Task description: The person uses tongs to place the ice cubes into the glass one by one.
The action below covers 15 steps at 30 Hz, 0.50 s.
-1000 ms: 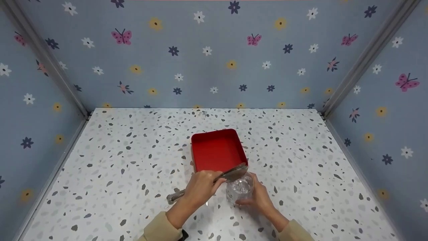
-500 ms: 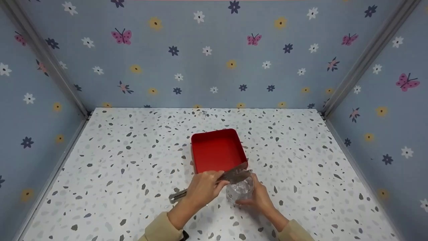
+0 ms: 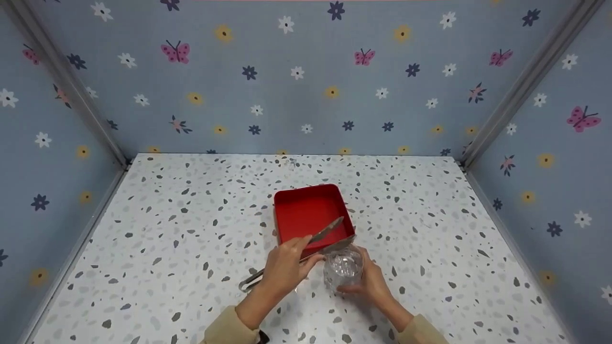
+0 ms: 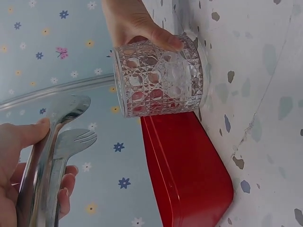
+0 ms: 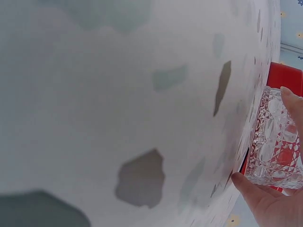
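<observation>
In the head view my left hand [image 3: 286, 267] grips a pair of metal serving tongs [image 3: 326, 230] between thumb and fingers. One tip is a spoon, the other a slotted fork, as the left wrist view shows. The tongs' tips [image 4: 73, 142] are spread, with nothing between them. They hover by the near right corner of the red tray and the rim of a clear cut-glass tumbler [image 3: 342, 273]. My right hand [image 3: 372, 278] holds this upright tumbler round its right side, thumb in front. Clear, shiny shapes show inside the glass [image 5: 272, 146]; their kind cannot be told.
A square red tray [image 3: 308, 212] with raised walls lies just behind the hands, its visible floor bare. Beneath everything is a white speckled tabletop [image 3: 191, 215]. Flower-patterned panels [image 3: 306, 76] stand at the back and both sides.
The tongs' tips have spread apart, and one has swung up over the red tray. My left hand has shifted slightly. The right hand and tumbler have stayed in place.
</observation>
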Each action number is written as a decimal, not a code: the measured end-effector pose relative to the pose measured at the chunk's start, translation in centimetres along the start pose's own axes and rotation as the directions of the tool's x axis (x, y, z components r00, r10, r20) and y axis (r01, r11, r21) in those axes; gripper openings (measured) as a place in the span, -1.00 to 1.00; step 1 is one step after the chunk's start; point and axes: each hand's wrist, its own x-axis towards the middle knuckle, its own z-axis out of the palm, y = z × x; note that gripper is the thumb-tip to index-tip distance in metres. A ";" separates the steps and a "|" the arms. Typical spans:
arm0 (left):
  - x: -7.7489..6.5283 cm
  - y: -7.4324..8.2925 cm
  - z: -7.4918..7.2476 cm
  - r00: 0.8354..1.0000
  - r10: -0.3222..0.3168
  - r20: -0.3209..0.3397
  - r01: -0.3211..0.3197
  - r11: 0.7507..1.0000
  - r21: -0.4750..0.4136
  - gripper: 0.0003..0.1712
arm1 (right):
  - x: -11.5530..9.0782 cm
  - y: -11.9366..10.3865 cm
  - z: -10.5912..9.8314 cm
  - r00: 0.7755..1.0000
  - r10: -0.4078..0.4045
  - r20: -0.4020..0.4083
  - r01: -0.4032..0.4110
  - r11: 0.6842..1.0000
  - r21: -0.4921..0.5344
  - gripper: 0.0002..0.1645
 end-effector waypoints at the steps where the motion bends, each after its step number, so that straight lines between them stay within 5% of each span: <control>1: -0.1 -0.1 0.0 1.000 -0.013 -0.011 0.013 1.000 0.006 -0.49 | 0.0 0.0 0.0 1.000 -0.002 -0.001 0.002 1.000 0.005 0.19; 7: -0.5 -0.8 0.0 0.991 -0.080 -0.110 0.081 0.997 0.002 -0.46 | -0.2 0.0 0.2 1.000 -0.002 -0.006 0.002 1.000 -0.015 0.18; 15: -0.8 -2.1 -0.3 0.953 -0.156 -0.261 0.165 0.986 0.010 -0.42 | -0.2 0.0 0.2 1.000 -0.019 -0.024 0.019 1.000 -0.010 0.18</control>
